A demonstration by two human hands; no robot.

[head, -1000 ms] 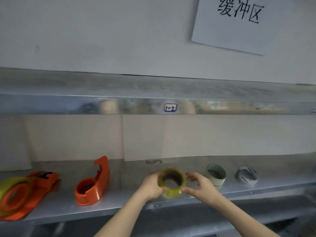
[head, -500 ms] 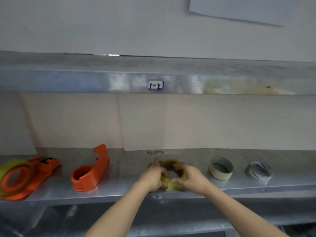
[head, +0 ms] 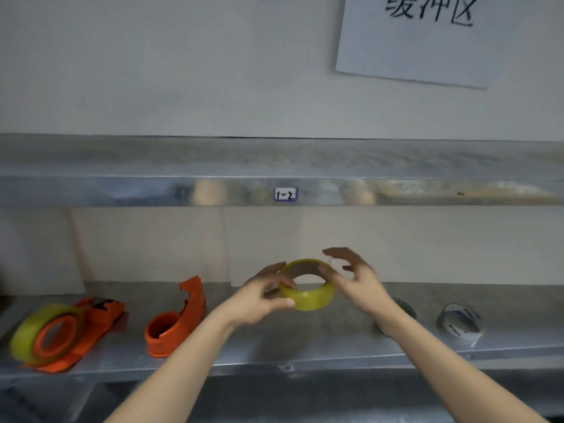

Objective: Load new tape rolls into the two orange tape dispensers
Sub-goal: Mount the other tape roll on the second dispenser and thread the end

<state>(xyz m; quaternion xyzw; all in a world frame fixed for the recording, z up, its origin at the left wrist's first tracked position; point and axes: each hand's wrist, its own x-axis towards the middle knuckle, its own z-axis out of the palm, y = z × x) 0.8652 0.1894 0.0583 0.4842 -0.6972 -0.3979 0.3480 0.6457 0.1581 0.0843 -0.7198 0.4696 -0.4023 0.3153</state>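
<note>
A yellow tape roll [head: 308,296] is held above the metal shelf [head: 305,346], lifted clear of it. My left hand [head: 259,296] grips its left rim between thumb and fingers. My right hand [head: 355,277] touches its right rim with the thumb, the other fingers spread apart. An empty orange tape dispenser [head: 175,319] stands on the shelf left of my hands. A second orange dispenser [head: 88,326] lies at the far left with a yellow roll [head: 29,331] on its hub.
Behind my right wrist sits a pale tape roll [head: 403,308], mostly hidden. A white printed tape roll [head: 460,322] lies further right. An upper shelf edge carries a small "1-2" label [head: 285,194]. A paper sign [head: 433,38] hangs on the wall.
Both hands have raised the yellow roll off the shelf and tilted it. My right hand's fingers have opened away from it. The camera view shifted.
</note>
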